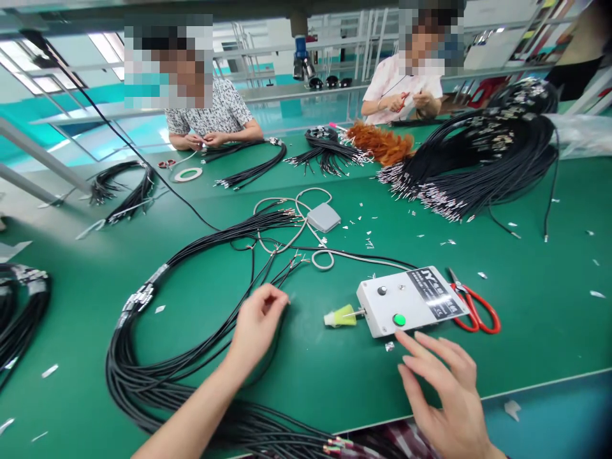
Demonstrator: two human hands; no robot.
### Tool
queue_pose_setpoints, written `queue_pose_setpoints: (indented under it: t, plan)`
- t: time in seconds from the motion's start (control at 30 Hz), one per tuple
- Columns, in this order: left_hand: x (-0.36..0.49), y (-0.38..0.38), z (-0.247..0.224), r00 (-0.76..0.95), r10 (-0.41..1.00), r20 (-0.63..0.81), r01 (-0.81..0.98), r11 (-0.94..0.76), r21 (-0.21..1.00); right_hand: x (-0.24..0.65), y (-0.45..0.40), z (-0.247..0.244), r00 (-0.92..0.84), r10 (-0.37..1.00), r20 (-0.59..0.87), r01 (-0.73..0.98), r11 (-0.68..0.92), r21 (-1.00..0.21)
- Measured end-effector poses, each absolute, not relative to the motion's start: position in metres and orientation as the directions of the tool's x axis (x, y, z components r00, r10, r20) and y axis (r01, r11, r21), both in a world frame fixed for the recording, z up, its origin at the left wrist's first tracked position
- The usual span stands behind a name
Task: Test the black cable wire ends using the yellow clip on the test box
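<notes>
My left hand (258,322) is closed in a pinch, fingertips together, on a thin black cable (276,349) that trails down behind the wrist. The pinched end is mostly hidden by the fingers. Beside it, a large curved bundle of black cables (138,376) has stripped ends with coloured wires. My right hand (444,389) is open, fingers spread, just below the near edge of a white control box (406,299) with a green button (399,319) and a black knob. From the box's left side sticks a metal shaft with a yellow-green tip (342,316).
Red-handled scissors (488,315) lie partly behind the box. A grey pedal-like block (324,217) sits among looped grey cord. Big black cable bundles (478,159) and orange fibres (382,144) stand at the back right. Two people work across the green table (325,395).
</notes>
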State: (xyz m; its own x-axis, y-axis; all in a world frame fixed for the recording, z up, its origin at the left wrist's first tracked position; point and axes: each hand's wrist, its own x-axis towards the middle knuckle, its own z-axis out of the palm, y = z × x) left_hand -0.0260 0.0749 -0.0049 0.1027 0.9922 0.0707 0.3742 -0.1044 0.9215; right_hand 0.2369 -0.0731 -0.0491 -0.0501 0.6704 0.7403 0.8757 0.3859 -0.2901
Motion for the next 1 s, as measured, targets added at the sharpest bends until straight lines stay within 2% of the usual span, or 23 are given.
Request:
queue_pose_setpoints:
  t: [0.1, 0.2, 0.27, 0.3, 0.37, 0.4, 0.43, 0.5, 0.53, 0.6, 0.67, 0.77, 0.9, 1.0]
  plan:
    - [-0.054, 0.123, 0.025, -0.062, 0.985, 0.163, 0.365, -0.13, 0.922, 0.23, -0.08, -0.057, -0.118, 0.699, 0.705, 0.813, 0.476, -0.335]
    - [-0.071, 0.144, 0.048, -0.164, 0.943, 0.289, 0.403, -0.203, 0.892, 0.228, -0.081, -0.065, -0.088, 0.741, 0.666, 0.798, 0.453, -0.398]
    - [-0.07, 0.125, 0.049, -0.088, 0.942, 0.324, 0.447, -0.254, 0.858, 0.227, -0.079, -0.068, -0.052, 0.754, 0.655, 0.799, 0.425, -0.426]
    - [-0.066, 0.106, 0.045, 0.022, 0.952, 0.304, 0.475, -0.278, 0.835, 0.227, -0.078, -0.068, -0.049, 0.756, 0.653, 0.799, 0.422, -0.428]
    - [-0.056, 0.058, 0.03, 0.325, 0.93, 0.171, 0.513, -0.325, 0.795, 0.226, -0.077, -0.068, -0.067, 0.759, 0.648, 0.802, 0.427, -0.418]
    - [-0.052, 0.034, 0.021, 0.611, 0.791, -0.028, 0.597, -0.437, 0.673, 0.225, -0.076, -0.067, -0.077, 0.762, 0.643, 0.803, 0.43, -0.412]
    - [-0.048, 0.013, 0.012, 0.723, 0.677, -0.137, 0.634, -0.572, 0.52, 0.225, -0.076, -0.067, -0.082, 0.765, 0.638, 0.805, 0.429, -0.41]
    - [-0.045, -0.015, -0.002, 0.751, 0.587, -0.303, 0.659, -0.701, 0.274, 0.225, -0.076, -0.065, -0.083, 0.77, 0.633, 0.805, 0.426, -0.413]
    - [-0.045, -0.021, -0.006, 0.738, 0.582, -0.341, 0.661, -0.726, 0.193, 0.225, -0.076, -0.064, -0.08, 0.773, 0.63, 0.803, 0.424, -0.418]
    - [-0.048, -0.022, -0.008, 0.714, 0.586, -0.383, 0.673, -0.726, 0.145, 0.224, -0.076, -0.062, -0.069, 0.784, 0.617, 0.79, 0.421, -0.446]
    - [-0.051, -0.014, -0.004, 0.706, 0.61, -0.359, 0.698, -0.686, 0.207, 0.22, -0.078, -0.059, -0.023, 0.805, 0.592, 0.746, 0.408, -0.526]
    - [-0.048, -0.002, 0.005, 0.661, 0.701, -0.267, 0.736, -0.539, 0.409, 0.209, -0.08, -0.054, 0.109, 0.872, 0.478, 0.6, 0.325, -0.731]
    - [-0.025, 0.001, 0.009, 0.633, 0.755, -0.173, 0.635, -0.377, 0.674, 0.191, -0.075, -0.041, 0.182, 0.981, 0.064, 0.208, 0.025, -0.978]
    - [-0.007, -0.002, 0.008, 0.65, 0.751, -0.121, 0.529, -0.333, 0.78, 0.182, -0.063, -0.031, 0.075, 0.977, -0.2, -0.149, -0.187, -0.971]
